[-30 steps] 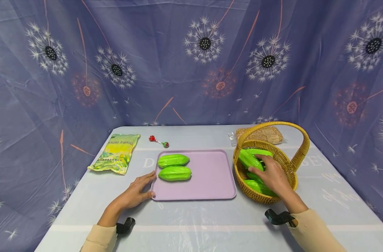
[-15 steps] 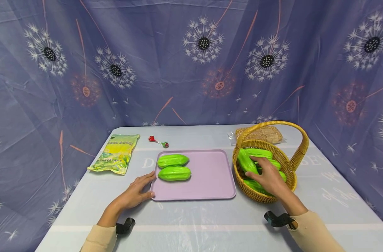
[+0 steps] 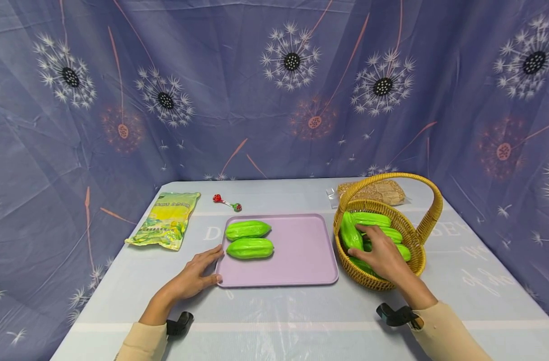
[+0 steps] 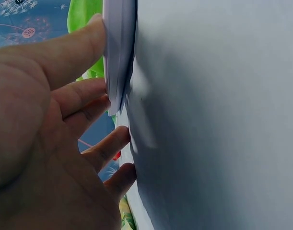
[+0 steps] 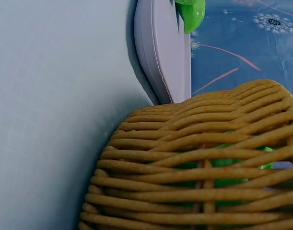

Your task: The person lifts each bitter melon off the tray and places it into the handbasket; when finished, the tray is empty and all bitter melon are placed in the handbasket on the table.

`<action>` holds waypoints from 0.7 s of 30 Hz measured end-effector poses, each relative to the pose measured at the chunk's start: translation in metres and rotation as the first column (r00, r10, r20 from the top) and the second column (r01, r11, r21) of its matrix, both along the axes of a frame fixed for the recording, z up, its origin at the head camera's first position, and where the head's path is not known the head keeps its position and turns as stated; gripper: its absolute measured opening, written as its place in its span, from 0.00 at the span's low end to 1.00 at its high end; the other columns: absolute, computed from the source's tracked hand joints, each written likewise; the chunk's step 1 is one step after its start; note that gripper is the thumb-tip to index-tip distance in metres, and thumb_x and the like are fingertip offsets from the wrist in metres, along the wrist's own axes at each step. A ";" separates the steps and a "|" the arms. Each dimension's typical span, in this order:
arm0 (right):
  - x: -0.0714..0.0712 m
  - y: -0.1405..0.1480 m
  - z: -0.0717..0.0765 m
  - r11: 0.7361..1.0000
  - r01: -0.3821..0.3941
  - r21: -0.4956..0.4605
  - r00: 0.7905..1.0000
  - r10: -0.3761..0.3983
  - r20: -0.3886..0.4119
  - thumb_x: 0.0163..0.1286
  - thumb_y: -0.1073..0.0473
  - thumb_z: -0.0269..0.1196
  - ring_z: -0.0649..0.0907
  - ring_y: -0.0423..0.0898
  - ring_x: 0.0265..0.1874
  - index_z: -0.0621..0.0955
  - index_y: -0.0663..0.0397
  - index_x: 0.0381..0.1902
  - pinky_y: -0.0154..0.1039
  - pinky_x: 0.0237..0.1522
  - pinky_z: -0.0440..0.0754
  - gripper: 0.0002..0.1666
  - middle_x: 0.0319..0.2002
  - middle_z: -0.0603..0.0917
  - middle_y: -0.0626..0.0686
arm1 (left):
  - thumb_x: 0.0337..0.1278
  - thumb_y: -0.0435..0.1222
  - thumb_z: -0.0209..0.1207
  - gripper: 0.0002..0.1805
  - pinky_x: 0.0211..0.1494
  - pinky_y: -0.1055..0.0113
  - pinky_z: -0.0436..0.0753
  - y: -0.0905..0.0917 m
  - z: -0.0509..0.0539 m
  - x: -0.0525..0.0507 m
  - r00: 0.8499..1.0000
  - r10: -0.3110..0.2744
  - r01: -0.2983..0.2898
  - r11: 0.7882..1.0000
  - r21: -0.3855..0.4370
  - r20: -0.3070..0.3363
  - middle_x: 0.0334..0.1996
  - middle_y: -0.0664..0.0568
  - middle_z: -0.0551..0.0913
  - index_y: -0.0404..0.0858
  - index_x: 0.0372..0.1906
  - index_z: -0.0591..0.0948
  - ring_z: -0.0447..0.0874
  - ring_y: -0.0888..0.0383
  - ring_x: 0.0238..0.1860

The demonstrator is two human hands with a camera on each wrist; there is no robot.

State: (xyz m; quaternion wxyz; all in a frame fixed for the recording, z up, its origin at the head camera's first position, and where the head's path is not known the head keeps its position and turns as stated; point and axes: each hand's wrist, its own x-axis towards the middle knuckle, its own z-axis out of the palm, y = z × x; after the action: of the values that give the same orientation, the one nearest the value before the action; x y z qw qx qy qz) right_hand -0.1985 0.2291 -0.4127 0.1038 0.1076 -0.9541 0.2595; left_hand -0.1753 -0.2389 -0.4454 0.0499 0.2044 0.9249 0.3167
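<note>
In the head view my left hand (image 3: 195, 273) touches the left edge of the lilac tray (image 3: 301, 250), fingers loosely extended; the left wrist view shows the thumb and fingertips against the tray rim (image 4: 118, 52). Two green ridged fruits, one (image 3: 248, 229) behind the other (image 3: 250, 248), lie at the tray's left. My right hand (image 3: 385, 256) reaches into the yellow wicker basket (image 3: 416, 245) and grips a green fruit (image 3: 350, 231) at its left side. Several more lie there, one (image 3: 371, 219) at the back. In the right wrist view the basket wall (image 5: 184, 167) hides that hand.
A green-yellow packet (image 3: 168, 220) lies left of the tray, and two wrapped lollipops (image 3: 227, 203) behind it. Behind the basket sits a clear bag of brown food (image 3: 376, 193). The basket's tall handle (image 3: 432, 210) arches over its opening. A patterned curtain (image 3: 238, 100) stands behind the table.
My right hand has shifted slightly left inside the basket, and the gripped fruit has moved left and turned to point more front to back. My left hand and the tray have stayed in place.
</note>
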 end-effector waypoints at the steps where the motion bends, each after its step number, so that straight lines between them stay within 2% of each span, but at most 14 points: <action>1: 0.000 0.000 0.000 1.000 0.002 0.002 1.000 -0.002 0.004 0.57 0.48 0.69 0.78 0.63 0.48 0.69 0.60 0.64 0.58 0.44 0.77 0.41 0.55 0.75 0.67 | 0.56 0.45 0.61 0.36 0.65 0.33 0.54 0.000 0.000 0.000 1.000 -0.001 0.001 1.000 -0.001 0.000 0.72 0.41 0.59 0.34 0.68 0.65 0.55 0.36 0.70; 16: -0.005 -0.002 -0.001 1.000 0.012 0.028 1.000 -0.013 0.028 0.58 0.45 0.68 0.75 0.68 0.53 0.69 0.63 0.64 0.62 0.48 0.75 0.43 0.58 0.73 0.70 | 0.56 0.45 0.61 0.36 0.65 0.33 0.54 -0.001 0.000 0.000 1.000 -0.001 0.001 1.000 0.008 -0.010 0.72 0.40 0.60 0.34 0.67 0.66 0.55 0.35 0.70; 21: -0.004 -0.001 -0.002 1.000 0.004 0.018 0.999 -0.004 0.031 0.57 0.46 0.69 0.79 0.61 0.48 0.71 0.62 0.62 0.58 0.45 0.77 0.41 0.54 0.75 0.67 | 0.56 0.45 0.61 0.36 0.65 0.33 0.54 0.000 0.000 0.000 1.000 -0.004 0.004 1.000 0.006 -0.006 0.72 0.40 0.59 0.33 0.67 0.66 0.55 0.35 0.69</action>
State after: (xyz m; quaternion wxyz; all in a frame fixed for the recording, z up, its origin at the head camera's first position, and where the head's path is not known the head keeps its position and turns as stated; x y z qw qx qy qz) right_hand -0.2024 0.2277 -0.4150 0.0884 0.1025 -0.9581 0.2525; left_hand -0.1751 -0.2390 -0.4454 0.0474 0.2075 0.9237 0.3185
